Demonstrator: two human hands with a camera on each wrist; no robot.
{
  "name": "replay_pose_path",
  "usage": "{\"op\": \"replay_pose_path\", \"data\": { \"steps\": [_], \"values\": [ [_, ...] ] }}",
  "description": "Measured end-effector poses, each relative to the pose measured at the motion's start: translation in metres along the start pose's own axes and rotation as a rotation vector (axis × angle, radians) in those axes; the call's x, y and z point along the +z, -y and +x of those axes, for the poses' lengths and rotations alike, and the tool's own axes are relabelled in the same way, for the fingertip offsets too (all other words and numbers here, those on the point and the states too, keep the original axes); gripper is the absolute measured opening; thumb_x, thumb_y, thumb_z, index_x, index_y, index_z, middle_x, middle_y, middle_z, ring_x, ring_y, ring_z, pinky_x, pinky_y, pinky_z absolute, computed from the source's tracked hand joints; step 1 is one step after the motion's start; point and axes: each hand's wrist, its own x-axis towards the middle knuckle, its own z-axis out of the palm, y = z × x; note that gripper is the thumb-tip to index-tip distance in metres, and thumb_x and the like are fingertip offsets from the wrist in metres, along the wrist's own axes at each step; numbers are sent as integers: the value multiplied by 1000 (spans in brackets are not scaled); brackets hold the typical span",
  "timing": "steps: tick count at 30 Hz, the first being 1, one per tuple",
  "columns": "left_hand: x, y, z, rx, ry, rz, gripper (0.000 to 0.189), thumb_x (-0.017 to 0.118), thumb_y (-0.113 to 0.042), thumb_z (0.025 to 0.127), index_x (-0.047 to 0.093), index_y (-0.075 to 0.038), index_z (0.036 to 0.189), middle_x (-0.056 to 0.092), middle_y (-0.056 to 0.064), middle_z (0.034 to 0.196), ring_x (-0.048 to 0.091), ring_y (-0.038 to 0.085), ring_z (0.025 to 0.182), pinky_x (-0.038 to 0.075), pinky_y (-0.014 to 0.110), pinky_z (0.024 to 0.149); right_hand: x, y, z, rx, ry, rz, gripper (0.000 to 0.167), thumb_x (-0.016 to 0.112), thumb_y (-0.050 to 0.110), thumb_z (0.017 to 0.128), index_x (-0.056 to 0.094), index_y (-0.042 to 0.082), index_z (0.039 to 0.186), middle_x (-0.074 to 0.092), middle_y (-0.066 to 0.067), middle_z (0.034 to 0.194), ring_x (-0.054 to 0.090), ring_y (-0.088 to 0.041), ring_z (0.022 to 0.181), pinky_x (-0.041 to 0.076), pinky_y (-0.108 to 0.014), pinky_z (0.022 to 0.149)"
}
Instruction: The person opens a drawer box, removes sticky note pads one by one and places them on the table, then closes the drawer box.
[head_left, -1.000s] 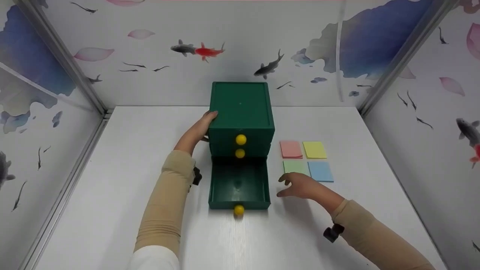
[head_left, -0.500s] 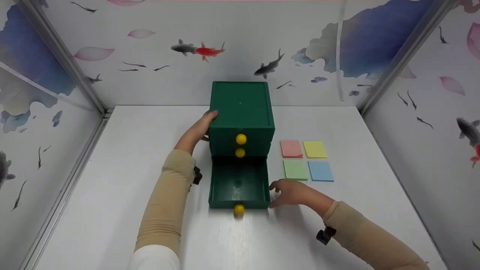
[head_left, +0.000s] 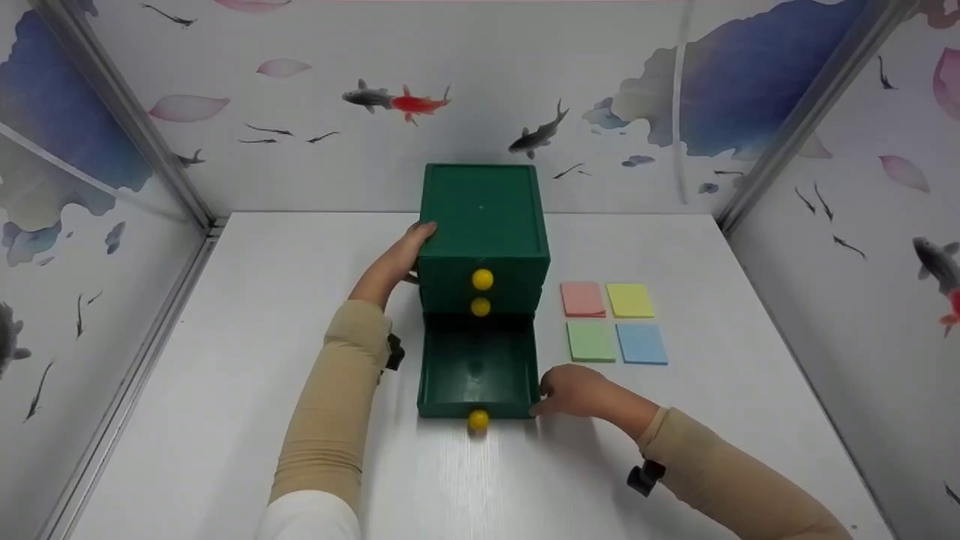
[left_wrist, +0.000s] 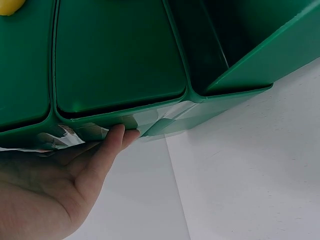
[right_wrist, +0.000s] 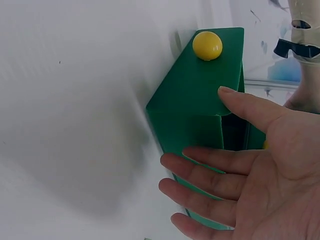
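A green drawer cabinet [head_left: 481,210] stands against the back of the table. Its bottom drawer [head_left: 444,411] is pulled out, and no objects show inside it. Each drawer front carries a round yellow knob [head_left: 478,421]. My left hand [head_left: 396,264] rests along the cabinet's left side, thumb at the top edge; the left wrist view shows its extended fingers [left_wrist: 107,150] against the side wall. My right hand [head_left: 583,391] is at the open drawer's front right corner. In the right wrist view its thumb [right_wrist: 245,102] lies over the front panel and its spread fingers overlap the drawer's side.
Right of the cabinet lie sticky note pads on the white table [head_left: 247,337]: pink [head_left: 583,299], yellow [head_left: 630,300], green [head_left: 591,342] and blue [head_left: 642,344]. Panels printed with fish and petals wall in the back and both sides.
My right hand has moved left and toward me, from over the green pad to the drawer's front corner. My left hand, the cabinet and the drawer have stayed put.
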Motion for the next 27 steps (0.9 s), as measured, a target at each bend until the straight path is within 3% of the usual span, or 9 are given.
{"op": "replay_pose_path", "data": {
  "steps": [7,27],
  "values": [
    [1,1,-1,-4,-1,1,84,26,-66,93,-3,-21,158,33,21,147,43,37,123,39,51,97,5,2,-1,-3,30,34,21,72,27,89,75,6,90,66,0,76,53,-18,67,48,-35,65],
    [1,1,0,11,-3,-12,84,26,-65,93,-3,-21,158,31,22,148,43,37,123,39,52,98,0,-1,6,-36,-4,33,24,63,25,96,77,6,90,68,-1,72,56,-14,65,48,-34,63]
  ]
}}
